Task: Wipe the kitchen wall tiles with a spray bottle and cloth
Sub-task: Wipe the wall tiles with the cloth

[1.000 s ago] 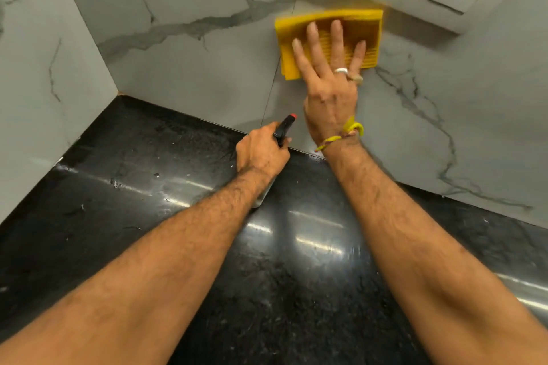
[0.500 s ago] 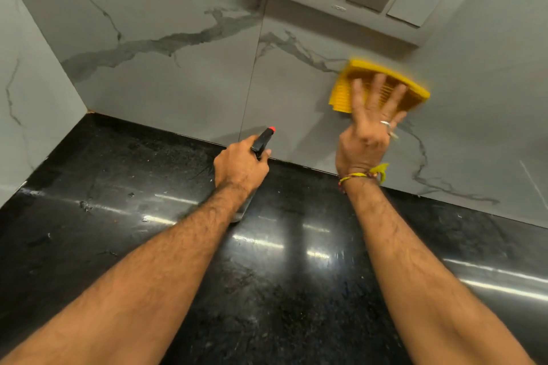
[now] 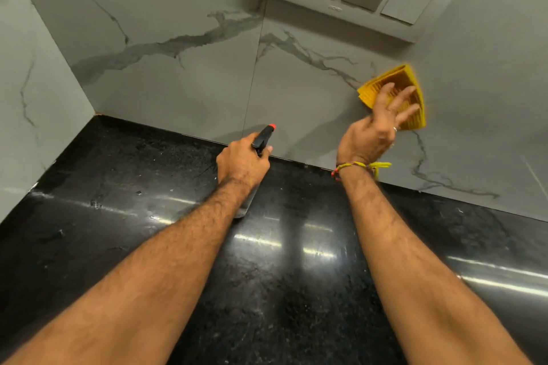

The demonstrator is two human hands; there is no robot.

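R hand (image 3: 373, 130) flat, fingers spread, pressing yellow cloth (image 3: 400, 98) on wall tiles (image 3: 184, 74), cloth under fingertips. L hand (image 3: 241, 161) wrapped round spray bottle (image 3: 262, 139), nozzle w/ red tip just beyond knuckles, above black counter (image 3: 118, 187)

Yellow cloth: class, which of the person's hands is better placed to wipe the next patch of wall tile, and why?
Right. The right hand already presses the yellow cloth flat on the wall tile, while the left hand grips the spray bottle low by the countertop.
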